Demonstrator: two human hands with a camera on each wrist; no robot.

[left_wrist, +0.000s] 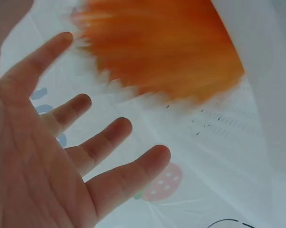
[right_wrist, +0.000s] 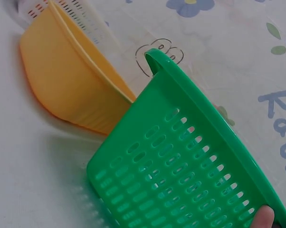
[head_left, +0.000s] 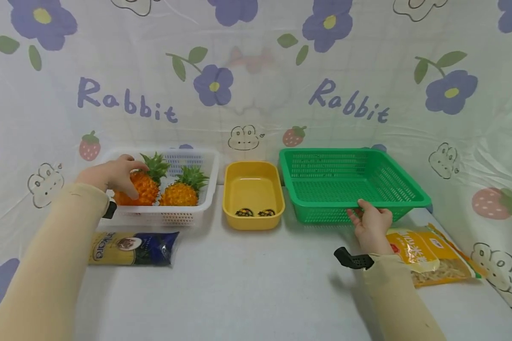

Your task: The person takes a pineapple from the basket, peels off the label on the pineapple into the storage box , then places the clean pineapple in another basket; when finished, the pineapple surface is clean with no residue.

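Note:
In the head view my left hand [head_left: 117,176] is at the left pineapple [head_left: 144,188], an orange fruit with a green crown, inside the white basket [head_left: 215,182]. The left wrist view has the hand [left_wrist: 62,137] with fingers spread and the pineapple [left_wrist: 157,52] blurred in front of them. A second, yellower pineapple [head_left: 179,195] lies to its right. My right hand [head_left: 372,226] grips the front rim of the green basket [head_left: 320,204], thumb on top and fingers below. From the right wrist, a fingertip shows at the rim of that basket [right_wrist: 181,156].
Between the baskets stands a yellow bin [head_left: 251,222] with two small dark-and-yellow patterned pieces [head_left: 244,212] in it. A blue-and-yellow packet [head_left: 132,248] lies before the white basket. An orange-yellow food bag [head_left: 435,255] lies beside my right wrist. A patterned curtain [head_left: 256,94] hangs behind.

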